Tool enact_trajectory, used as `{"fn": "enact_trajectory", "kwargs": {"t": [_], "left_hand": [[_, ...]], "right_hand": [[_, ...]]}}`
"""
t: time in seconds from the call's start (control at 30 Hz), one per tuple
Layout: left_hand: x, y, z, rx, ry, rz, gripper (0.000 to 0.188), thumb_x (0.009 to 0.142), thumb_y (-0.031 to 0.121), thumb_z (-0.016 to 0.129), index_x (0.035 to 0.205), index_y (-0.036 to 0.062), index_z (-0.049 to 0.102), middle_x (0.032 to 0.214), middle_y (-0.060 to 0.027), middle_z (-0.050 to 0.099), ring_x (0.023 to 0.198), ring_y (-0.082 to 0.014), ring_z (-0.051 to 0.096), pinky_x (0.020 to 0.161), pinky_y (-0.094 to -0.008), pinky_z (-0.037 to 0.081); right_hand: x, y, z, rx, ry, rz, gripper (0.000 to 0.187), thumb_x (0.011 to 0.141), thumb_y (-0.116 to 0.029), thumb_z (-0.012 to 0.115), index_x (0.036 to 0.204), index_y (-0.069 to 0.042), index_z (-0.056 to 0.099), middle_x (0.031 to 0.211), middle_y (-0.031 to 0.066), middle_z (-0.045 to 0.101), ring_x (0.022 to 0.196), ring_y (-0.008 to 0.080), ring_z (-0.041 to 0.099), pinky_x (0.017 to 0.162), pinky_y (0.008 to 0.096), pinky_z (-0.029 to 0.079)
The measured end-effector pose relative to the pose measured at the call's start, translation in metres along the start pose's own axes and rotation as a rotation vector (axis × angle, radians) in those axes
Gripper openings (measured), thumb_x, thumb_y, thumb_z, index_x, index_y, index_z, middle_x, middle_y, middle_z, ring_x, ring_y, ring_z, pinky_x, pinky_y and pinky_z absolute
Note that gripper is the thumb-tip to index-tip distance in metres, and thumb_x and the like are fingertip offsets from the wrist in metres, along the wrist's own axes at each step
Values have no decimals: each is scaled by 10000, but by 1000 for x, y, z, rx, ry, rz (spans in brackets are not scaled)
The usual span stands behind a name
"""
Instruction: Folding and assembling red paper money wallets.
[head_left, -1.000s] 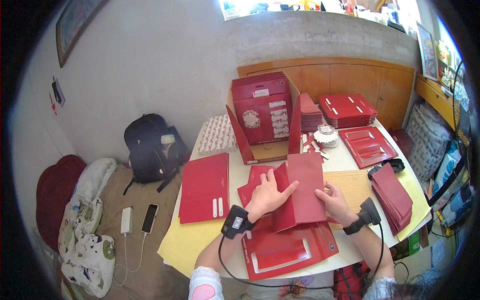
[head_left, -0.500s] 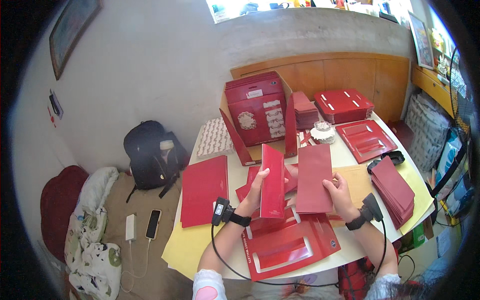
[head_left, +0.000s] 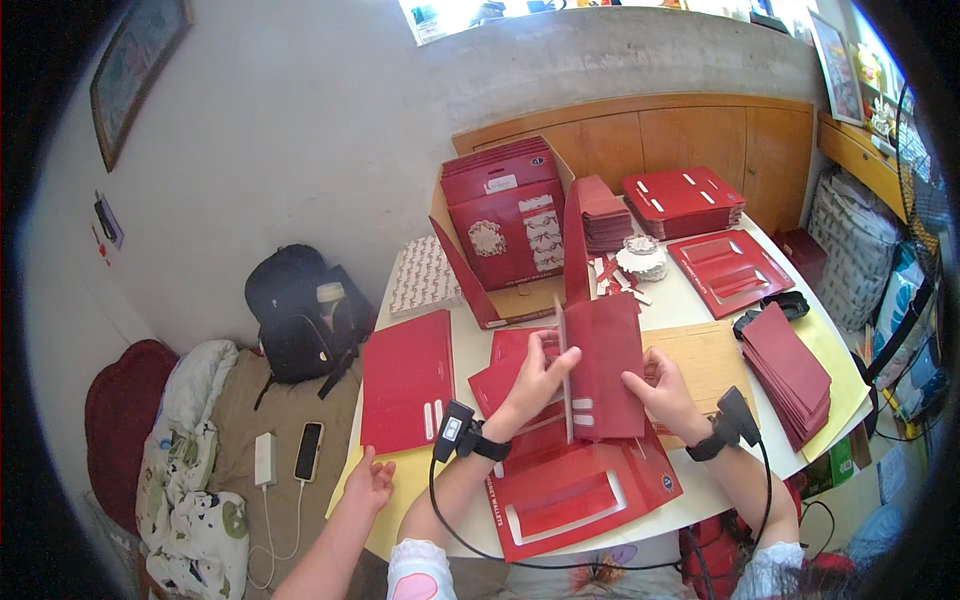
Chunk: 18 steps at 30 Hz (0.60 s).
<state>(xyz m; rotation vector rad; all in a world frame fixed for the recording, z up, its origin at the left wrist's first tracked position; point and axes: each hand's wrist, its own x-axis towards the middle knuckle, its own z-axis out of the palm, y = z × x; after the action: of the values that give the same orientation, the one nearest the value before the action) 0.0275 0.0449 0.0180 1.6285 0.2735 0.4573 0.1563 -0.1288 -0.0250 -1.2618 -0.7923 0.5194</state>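
Note:
In the middle of the table, my left hand [head_left: 540, 380] grips a glossy red card folder [head_left: 564, 365], turned nearly edge-on. My right hand [head_left: 663, 393] pinches the right edge of a dark red envelope [head_left: 610, 360], which stands close against the folder. Two short white strips show near the envelope's lower left corner. Below both hands lies a red die-cut cardboard sleeve [head_left: 580, 500] with a long window. Another person's hand [head_left: 370, 482], open, reaches in at the lower left beside a stack of red card folders [head_left: 405, 380], where white strips also show.
A display box [head_left: 480, 310] of red packs stands at the back. Around it are stacked red cards [head_left: 685, 200], dark red envelopes [head_left: 605, 215] and white round tags [head_left: 642, 260]. More envelopes [head_left: 790, 375] lie at right, near a black object [head_left: 785, 305]. Cables run from my wrists.
My left hand has turned the red card folder edge-on and brought it against the envelope. Another person's hand has come in at the lower left. White strips now show on the left stack.

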Motion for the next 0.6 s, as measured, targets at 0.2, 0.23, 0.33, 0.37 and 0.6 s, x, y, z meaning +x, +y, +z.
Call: {"fn": "enact_trajectory", "kwargs": {"t": [0.2,0.23,0.33,0.37,0.6], "left_hand": [[-5,3,28,143,43,37,782,863,417,658,1296,-84,241,1270,-228,413,1113,-257,521,899,-358,469],[-3,-3,27,144,48,36,782,863,417,658,1296,-84,241,1270,-228,413,1113,-257,521,899,-358,469],[-1,-17,27,294,17,64,765,892,356,640,1360,-28,173,1315,-212,372,1161,-258,495,940,-368,455],[-1,-18,27,293,19,63,765,892,356,640,1360,-28,173,1315,-212,372,1161,-258,495,940,-368,455],[-4,-6,30,256,-44,-26,866,838,428,680,1373,-31,176,1332,-230,369,1153,-269,505,948,-394,446]], "right_hand": [[-9,-20,16,-131,-75,-112,247,871,-126,668,951,16,482,856,50,580,775,91,596,639,234,522],[-11,-25,19,-200,-105,-139,263,881,-148,662,983,25,493,861,52,583,777,92,596,641,235,526],[-17,-38,25,-58,-176,-4,269,910,-161,627,1068,20,508,868,63,604,804,95,599,662,249,530],[-17,-38,26,-1,-193,16,264,915,-155,619,1085,14,507,870,68,614,809,96,599,672,253,531],[-15,-28,20,30,-247,54,303,918,-150,617,1140,3,477,990,97,617,873,117,613,716,247,520]]}}
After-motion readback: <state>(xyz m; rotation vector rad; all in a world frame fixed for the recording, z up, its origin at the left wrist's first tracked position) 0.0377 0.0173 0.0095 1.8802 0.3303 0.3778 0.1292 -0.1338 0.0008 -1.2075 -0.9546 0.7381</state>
